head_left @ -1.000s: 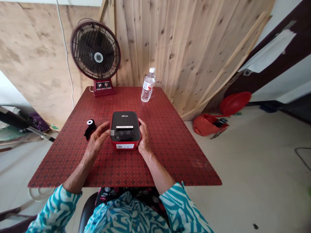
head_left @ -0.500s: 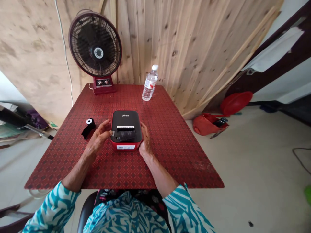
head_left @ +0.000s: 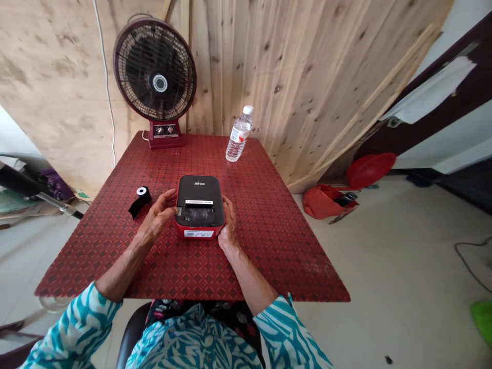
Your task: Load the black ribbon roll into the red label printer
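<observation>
A small printer (head_left: 200, 192), black on top and red around its sides, lies on the table between my hands. My left hand (head_left: 159, 211) holds its left side, the thumb on a grey tab at the lid's edge. Against the right side, my right hand (head_left: 229, 225) is curled, its fingertips partly hidden by the case. A dark strip (head_left: 202, 217) lies at the slot in the lid, below a white label. Left of my left hand stands a roll of black paper (head_left: 141, 197) with a white core, its loose end trailing over the tabletop.
The table (head_left: 269, 256) has a red patterned cover. A fan (head_left: 157, 82) stands at its back left, and a capped water bottle (head_left: 237, 138) at the back right. Beyond the right edge, an orange bag (head_left: 319, 202) and a red basin (head_left: 371, 169) are on the floor.
Both hands keep their hold on the printer. The dark strip at the slot seems to reach slightly nearer the front edge. The camera view has shifted a little.
</observation>
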`<state>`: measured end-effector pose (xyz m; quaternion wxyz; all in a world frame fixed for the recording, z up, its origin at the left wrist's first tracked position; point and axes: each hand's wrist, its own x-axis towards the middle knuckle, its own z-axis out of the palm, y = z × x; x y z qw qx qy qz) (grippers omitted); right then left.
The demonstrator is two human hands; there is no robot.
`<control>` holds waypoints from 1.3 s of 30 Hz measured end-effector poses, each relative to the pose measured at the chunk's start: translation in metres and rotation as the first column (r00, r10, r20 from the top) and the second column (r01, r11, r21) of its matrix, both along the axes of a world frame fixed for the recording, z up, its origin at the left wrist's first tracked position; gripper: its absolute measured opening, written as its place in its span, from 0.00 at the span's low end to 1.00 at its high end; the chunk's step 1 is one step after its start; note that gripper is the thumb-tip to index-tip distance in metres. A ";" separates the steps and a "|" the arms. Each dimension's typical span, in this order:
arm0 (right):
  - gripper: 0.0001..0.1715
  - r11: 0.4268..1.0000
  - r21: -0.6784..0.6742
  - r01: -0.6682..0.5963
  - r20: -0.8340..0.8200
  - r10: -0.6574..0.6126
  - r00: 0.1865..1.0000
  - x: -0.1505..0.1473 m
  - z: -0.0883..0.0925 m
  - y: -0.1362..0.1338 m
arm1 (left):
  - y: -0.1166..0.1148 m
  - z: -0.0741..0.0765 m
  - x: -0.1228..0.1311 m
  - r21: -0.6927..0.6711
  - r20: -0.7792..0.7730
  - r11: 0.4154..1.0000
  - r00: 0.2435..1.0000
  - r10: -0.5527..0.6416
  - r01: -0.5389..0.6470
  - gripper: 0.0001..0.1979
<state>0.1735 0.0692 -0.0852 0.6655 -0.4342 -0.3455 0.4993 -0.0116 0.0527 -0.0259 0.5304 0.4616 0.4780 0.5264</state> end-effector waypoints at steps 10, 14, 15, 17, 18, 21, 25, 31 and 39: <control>0.24 0.999 0.031 0.012 0.025 -0.013 1.000 -0.001 -0.007 0.003 | -0.004 0.005 0.002 0.005 -0.010 1.000 1.000 -0.020 0.020 0.32; 0.23 0.999 0.044 -0.002 0.048 0.000 0.999 0.001 -0.005 0.003 | -0.004 0.005 -0.001 -0.055 0.056 0.997 0.997 -0.049 0.052 0.30; 0.23 0.999 0.046 -0.005 0.053 0.003 0.999 0.001 -0.004 0.003 | -0.004 0.006 -0.001 -0.062 0.072 0.997 0.996 -0.047 0.052 0.30; 0.23 0.999 0.048 -0.002 0.060 -0.001 0.998 0.002 -0.002 0.002 | -0.004 0.006 -0.002 -0.063 0.078 0.997 0.996 -0.042 0.047 0.29; 0.23 0.999 0.047 0.001 0.059 -0.003 0.998 0.002 -0.001 0.002 | -0.005 0.006 -0.003 -0.060 0.071 0.997 0.997 -0.040 0.045 0.29; 0.23 0.999 0.037 0.007 0.048 -0.009 0.999 0.001 0.000 0.001 | -0.005 0.006 -0.003 -0.062 0.051 0.997 0.998 -0.043 0.046 0.30; 0.23 1.000 0.020 0.000 0.036 -0.001 0.999 0.001 0.001 0.000 | -0.005 0.005 0.000 -0.062 0.076 0.997 0.996 -0.039 0.044 0.30; 0.24 1.000 0.018 -0.012 0.059 0.011 0.998 0.002 0.002 -0.002 | -0.004 0.003 0.002 -0.053 0.087 0.997 0.995 -0.050 0.055 0.32; 0.25 0.999 0.026 -0.022 0.047 0.020 0.999 0.003 -0.003 0.000 | -0.009 0.012 0.003 -0.021 0.000 0.999 0.999 -0.043 0.043 0.29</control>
